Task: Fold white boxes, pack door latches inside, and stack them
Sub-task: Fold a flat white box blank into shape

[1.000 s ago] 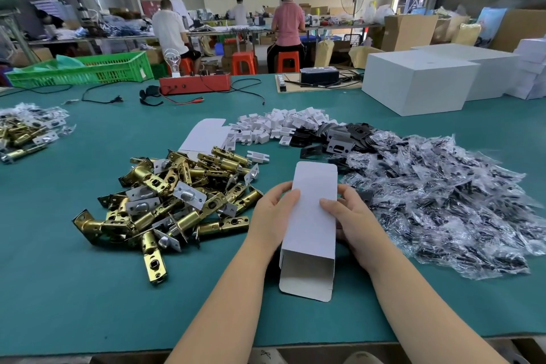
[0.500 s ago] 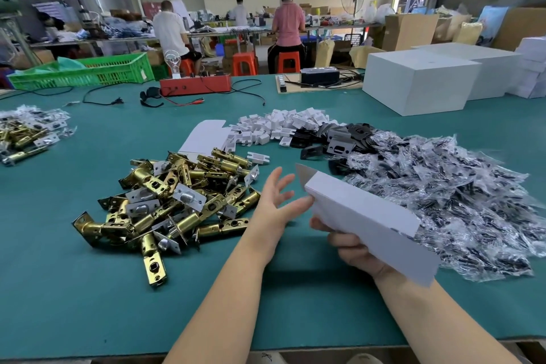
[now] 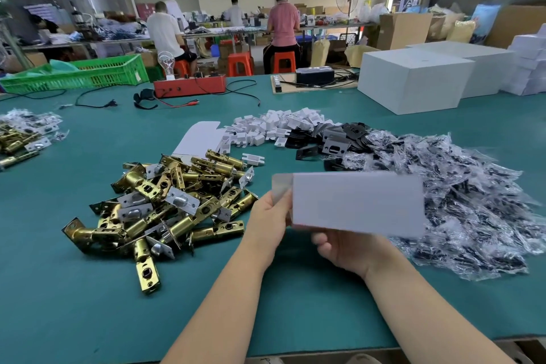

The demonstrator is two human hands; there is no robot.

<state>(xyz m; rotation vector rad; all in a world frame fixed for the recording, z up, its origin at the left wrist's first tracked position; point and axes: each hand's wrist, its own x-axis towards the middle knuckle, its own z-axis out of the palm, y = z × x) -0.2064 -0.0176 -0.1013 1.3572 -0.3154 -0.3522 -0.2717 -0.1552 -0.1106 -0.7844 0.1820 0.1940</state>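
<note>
A small white box (image 3: 357, 204) is held level above the green table, long side across, slightly blurred. My right hand (image 3: 345, 251) grips it from underneath, fingers curled beneath its lower edge. My left hand (image 3: 270, 216) holds its left end, where a flap sticks out. A heap of brass door latches (image 3: 165, 204) lies to the left of my hands. A flat white box blank (image 3: 201, 139) lies beyond that heap.
Clear bags of dark parts (image 3: 461, 201) are piled at the right. Small white pieces (image 3: 274, 127) and black plates (image 3: 339, 139) lie behind. Large white boxes (image 3: 413, 80) stand far right, a red device (image 3: 189, 87) and a green crate (image 3: 79, 74) at the back. More latches (image 3: 20, 139) lie far left.
The box was lifted off the table and turned from lengthwise to level across. My left hand came off it, then took hold of its left end again.
</note>
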